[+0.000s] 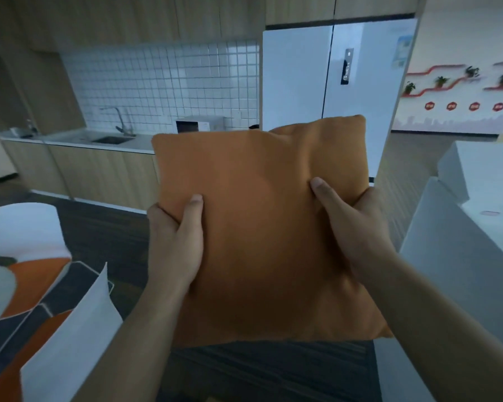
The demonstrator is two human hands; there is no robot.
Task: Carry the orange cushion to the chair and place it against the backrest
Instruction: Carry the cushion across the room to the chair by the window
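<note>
Both hands [174, 242] [352, 227] gripping upright orange cushion [262, 227], broad face toward camera.

I'm in an office pantry kitchen: sink [112, 139] and tap [119, 118], tiled wall [163, 82], microwave [199, 124], white fridge [331, 74], wood cabinets [99, 169].

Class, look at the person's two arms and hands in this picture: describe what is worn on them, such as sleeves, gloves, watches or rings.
Nothing is worn on them. The left hand and right hand are bare, with no gloves. No ring shows on the visible fingers, and there is no watch or band at either wrist. Both forearms are uncovered as far as the frame's lower edge, so no sleeve is in view.
</note>
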